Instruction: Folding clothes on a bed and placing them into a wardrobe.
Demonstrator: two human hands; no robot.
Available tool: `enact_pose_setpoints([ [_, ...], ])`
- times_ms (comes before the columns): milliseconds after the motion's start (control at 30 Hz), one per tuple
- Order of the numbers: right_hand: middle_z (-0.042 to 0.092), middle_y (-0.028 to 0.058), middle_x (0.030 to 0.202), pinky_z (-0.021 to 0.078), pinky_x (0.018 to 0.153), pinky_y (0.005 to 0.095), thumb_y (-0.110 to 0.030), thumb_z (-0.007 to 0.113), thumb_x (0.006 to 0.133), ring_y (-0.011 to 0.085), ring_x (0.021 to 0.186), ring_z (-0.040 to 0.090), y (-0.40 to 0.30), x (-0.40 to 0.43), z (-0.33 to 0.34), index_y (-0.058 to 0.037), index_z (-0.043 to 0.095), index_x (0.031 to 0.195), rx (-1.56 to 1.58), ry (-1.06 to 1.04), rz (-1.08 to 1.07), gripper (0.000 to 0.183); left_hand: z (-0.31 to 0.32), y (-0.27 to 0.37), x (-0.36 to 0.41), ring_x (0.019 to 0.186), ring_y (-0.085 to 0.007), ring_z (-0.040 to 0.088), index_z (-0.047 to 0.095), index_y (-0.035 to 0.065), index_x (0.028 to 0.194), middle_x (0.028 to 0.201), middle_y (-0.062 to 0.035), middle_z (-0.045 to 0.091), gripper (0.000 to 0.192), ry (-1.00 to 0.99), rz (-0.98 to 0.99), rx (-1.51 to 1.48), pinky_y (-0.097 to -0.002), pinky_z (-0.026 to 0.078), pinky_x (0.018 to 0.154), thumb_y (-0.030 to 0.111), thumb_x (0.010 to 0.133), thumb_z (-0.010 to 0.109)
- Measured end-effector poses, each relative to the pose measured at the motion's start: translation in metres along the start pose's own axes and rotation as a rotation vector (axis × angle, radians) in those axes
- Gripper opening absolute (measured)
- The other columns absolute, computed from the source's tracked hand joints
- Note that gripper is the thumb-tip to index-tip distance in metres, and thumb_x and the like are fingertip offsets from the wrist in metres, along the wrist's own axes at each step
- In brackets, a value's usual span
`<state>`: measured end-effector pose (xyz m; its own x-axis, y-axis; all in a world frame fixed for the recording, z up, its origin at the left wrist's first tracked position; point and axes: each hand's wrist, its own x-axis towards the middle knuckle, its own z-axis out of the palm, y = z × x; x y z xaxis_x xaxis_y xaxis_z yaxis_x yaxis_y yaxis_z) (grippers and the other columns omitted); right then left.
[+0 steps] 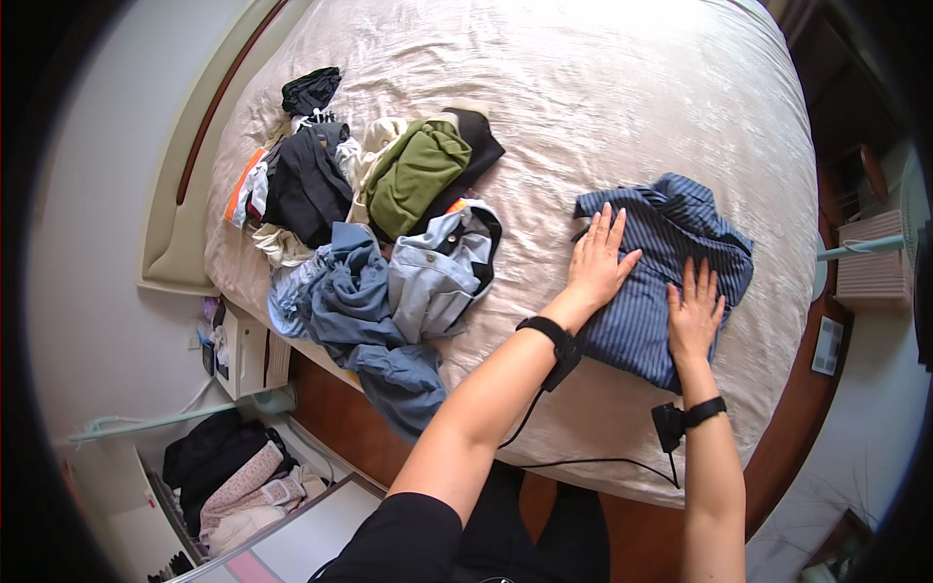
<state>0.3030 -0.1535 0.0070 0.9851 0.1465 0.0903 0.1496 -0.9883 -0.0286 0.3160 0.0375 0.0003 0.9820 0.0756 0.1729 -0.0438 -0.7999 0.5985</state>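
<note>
A blue striped collared shirt (634, 321), folded into a rough rectangle, lies near the right side of the bed (554, 146). My left hand (599, 262) rests flat on its left part, fingers apart. On its right part my right hand (696, 313) lies palm down, fingers spread. Neither hand grips the cloth. Each wrist wears a black strap with a small device and a cable.
Left on the bed is a clothes heap: an olive green garment (419, 175), a black garment (310, 182), a light blue denim garment (437, 277) and a blue garment (350, 284). A nightstand (244, 350) and an open drawer of clothes (248, 503) stand lower left.
</note>
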Motion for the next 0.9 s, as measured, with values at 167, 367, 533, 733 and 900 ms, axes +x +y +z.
enact_pose_setpoints([
  [167,0.023,0.0047,0.145,0.0146,0.105,0.0444,-0.039,0.035,0.093,0.0213,0.133,0.021,0.008,-0.02,-0.025,-0.0162,0.026,0.139,0.117,-0.061,0.108,0.052,-0.089,-0.077,-0.004,0.125,-0.0378,0.029,0.035,0.0017,0.129,0.135,-0.0233,0.031,0.066,0.097,-0.032,0.04,-0.0444,0.025,0.102,0.031,0.076,0.061],
  [367,0.023,0.0102,0.144,0.0122,0.105,0.0416,-0.035,0.036,0.093,0.0237,0.134,0.019,-0.062,-0.096,-0.077,-0.0073,0.027,0.137,0.208,0.123,0.02,0.053,-0.223,-0.269,0.039,0.119,-0.0301,0.039,0.048,0.0072,0.118,0.127,-0.0154,0.044,0.045,0.576,-0.464,0.12,-0.0406,0.031,0.099,0.025,0.078,0.059],
  [533,0.027,0.0111,0.143,0.0111,0.106,0.0389,-0.035,0.043,0.09,0.0236,0.133,0.022,-0.169,-0.141,-0.08,-0.0075,0.029,0.137,0.394,-0.194,-0.113,0.056,-0.247,-0.36,0.039,0.098,-0.0255,0.057,0.055,0.0047,0.112,0.103,-0.0149,0.061,0.048,0.115,-0.644,-0.192,-0.0341,0.041,0.085,0.042,0.081,0.058],
  [733,0.04,0.0134,0.134,0.0206,0.103,0.0372,-0.022,0.057,0.083,0.026,0.127,0.034,-0.243,-0.136,-0.085,-0.0048,0.036,0.132,0.639,-0.347,-0.284,0.056,-0.311,-0.324,0.054,0.075,-0.0068,0.051,0.059,0.0054,0.096,0.087,-0.0008,0.061,0.019,0.626,-0.57,-1.01,-0.0223,0.04,0.069,0.022,0.089,0.055],
  [900,0.041,0.0137,0.132,0.035,0.095,0.0392,-0.032,0.058,0.083,0.0287,0.122,0.04,-0.277,-0.083,-0.097,-0.0046,0.034,0.132,1.091,-0.547,-0.225,0.061,-0.415,-0.159,0.019,0.089,-0.0113,0.057,0.051,0.0017,0.113,0.1,-0.0026,0.06,0.027,0.448,-0.188,-1.199,-0.023,0.044,0.079,0.018,0.093,0.047],
])
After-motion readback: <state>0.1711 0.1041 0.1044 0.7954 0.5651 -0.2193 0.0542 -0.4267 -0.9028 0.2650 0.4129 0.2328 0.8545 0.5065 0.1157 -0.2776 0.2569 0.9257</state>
